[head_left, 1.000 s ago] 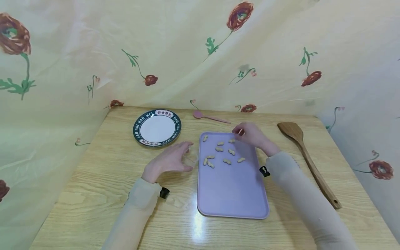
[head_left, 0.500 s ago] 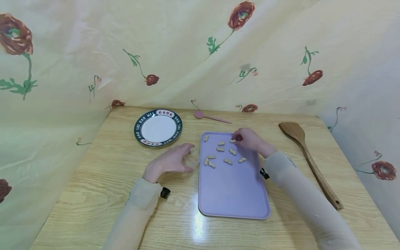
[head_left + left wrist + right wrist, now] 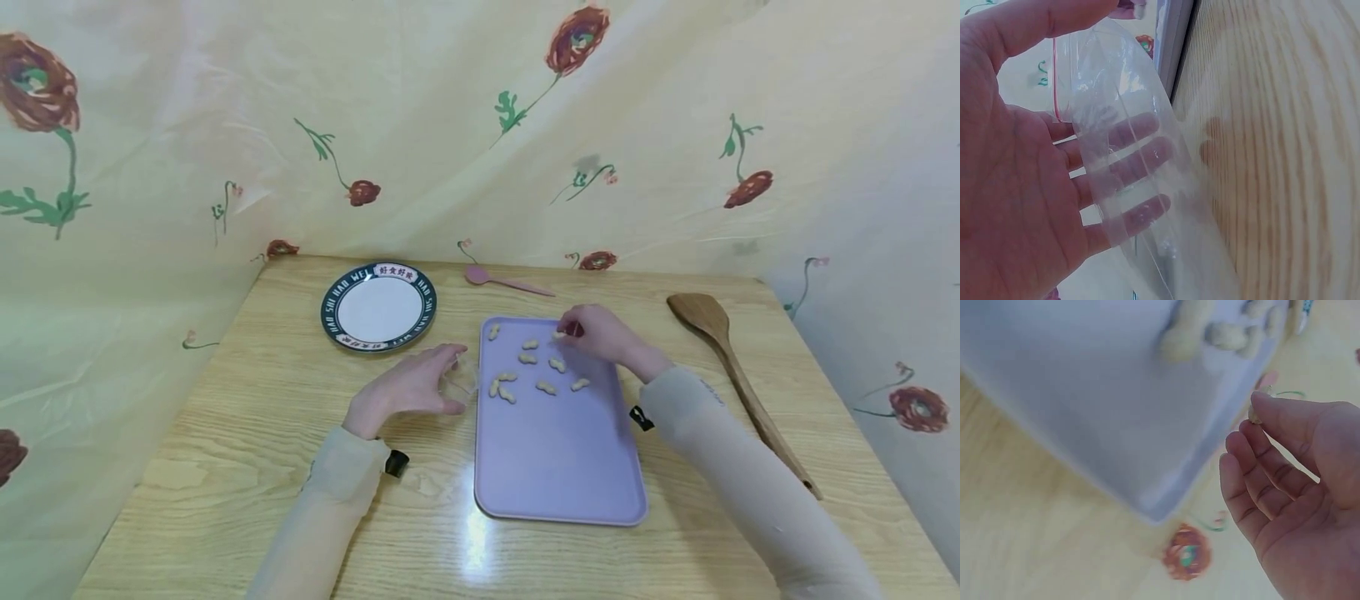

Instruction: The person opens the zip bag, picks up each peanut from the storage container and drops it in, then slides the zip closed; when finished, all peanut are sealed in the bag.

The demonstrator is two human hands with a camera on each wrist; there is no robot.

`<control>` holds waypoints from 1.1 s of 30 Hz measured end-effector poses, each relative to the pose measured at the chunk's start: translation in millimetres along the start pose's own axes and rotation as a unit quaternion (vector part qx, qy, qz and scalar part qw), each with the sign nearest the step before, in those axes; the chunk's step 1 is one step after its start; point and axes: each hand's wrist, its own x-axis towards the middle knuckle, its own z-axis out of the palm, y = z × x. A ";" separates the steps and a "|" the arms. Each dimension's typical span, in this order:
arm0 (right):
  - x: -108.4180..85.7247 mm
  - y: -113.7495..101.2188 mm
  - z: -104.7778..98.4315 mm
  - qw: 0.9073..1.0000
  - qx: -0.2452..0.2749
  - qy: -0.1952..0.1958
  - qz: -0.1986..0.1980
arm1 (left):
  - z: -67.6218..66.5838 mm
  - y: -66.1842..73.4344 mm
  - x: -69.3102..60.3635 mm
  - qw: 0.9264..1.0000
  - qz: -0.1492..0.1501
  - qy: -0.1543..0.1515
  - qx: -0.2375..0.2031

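Observation:
My left hand [image 3: 408, 385] holds a clear plastic zip bag [image 3: 1129, 94] with a red line along its mouth, just left of the lilac tray [image 3: 558, 458]. The bag's film lies over the fingers in the left wrist view, with the thumb at the top. Over the tray's far right corner, my right hand [image 3: 603, 335] pinches a peanut [image 3: 1254, 415] between thumb and index finger. The other right fingers are slightly bent. Several more unshelled peanuts [image 3: 547, 387] lie scattered over the tray's far half.
Behind the left hand stands a white plate [image 3: 380, 308] with a dark green rim. A pink spoon [image 3: 517, 286] lies behind the tray. To the right a wooden spatula [image 3: 723, 342] lies slantwise on the wooden table [image 3: 405, 542]. A flowered cloth [image 3: 450, 125] hangs at the back.
The right hand has come down to a peanut at the tray's far right, pinched it and raised it slightly. The left hand has stayed in place with the bag.

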 end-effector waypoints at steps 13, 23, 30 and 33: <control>-0.6 -75.4 -9.5 0.994 -0.011 -0.013 -0.107 | 0.2 1.5 -0.3 1.000 -0.015 0.005 0.017; 4.3 -116.5 11.0 0.992 0.020 -0.042 -0.118 | 0.2 4.9 -1.6 1.000 0.001 0.011 0.023; 8.1 -127.1 27.6 0.990 -0.009 -0.041 -0.132 | 4.1 1.9 -1.0 1.000 0.012 0.013 0.016; 8.7 -130.4 31.5 0.989 -0.014 -0.040 -0.139 | 4.9 0.4 -0.7 1.000 0.014 0.013 0.015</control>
